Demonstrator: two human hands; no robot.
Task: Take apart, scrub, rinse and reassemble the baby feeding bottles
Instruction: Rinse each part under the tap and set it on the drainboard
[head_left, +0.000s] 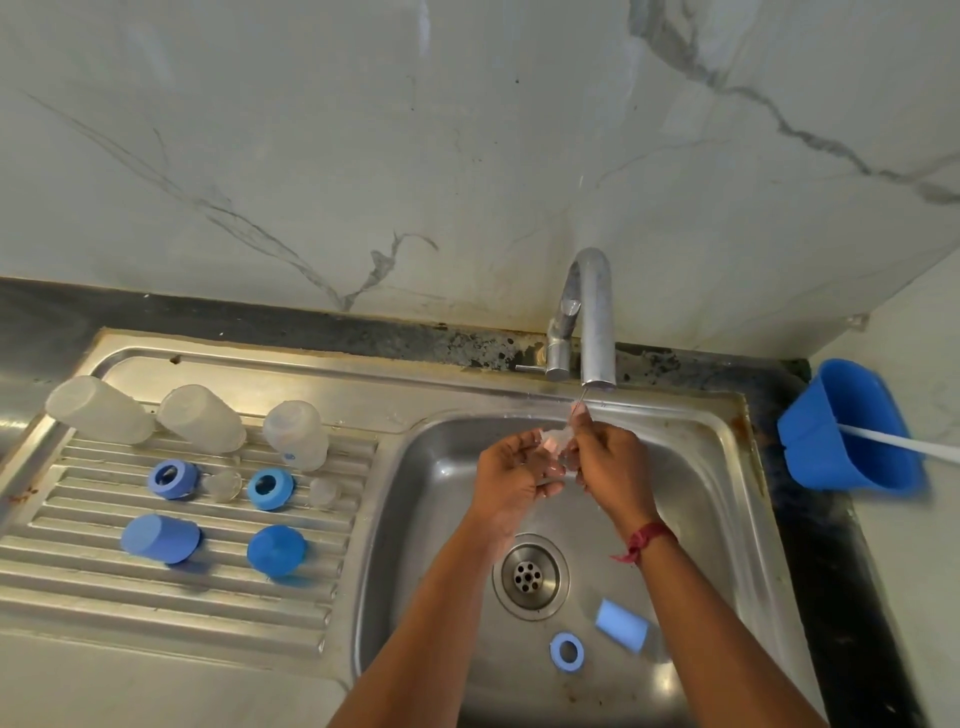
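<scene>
Under the tap (597, 322) — left hand (511, 470), right hand (610, 462) pinch 1 clear teat (558, 444).

Basin floor (410, 525) open left of the drain (530, 576) — ring (567, 651) and cap (621, 625) lie front-right, faucet (597, 322) overhangs behind.

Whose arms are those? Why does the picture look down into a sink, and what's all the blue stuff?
There's no machine here, just a person washing baby bottles. The camera sits on their head, so you see their own arms from above. The left hand and right hand together hold a small clear piece, probably a teat, under the tap. On the drainer sit three bottles, two blue rings, two loose teats and two blue caps. In the sink lie a third ring and a third cap. A blue tub stands on the right.
</scene>
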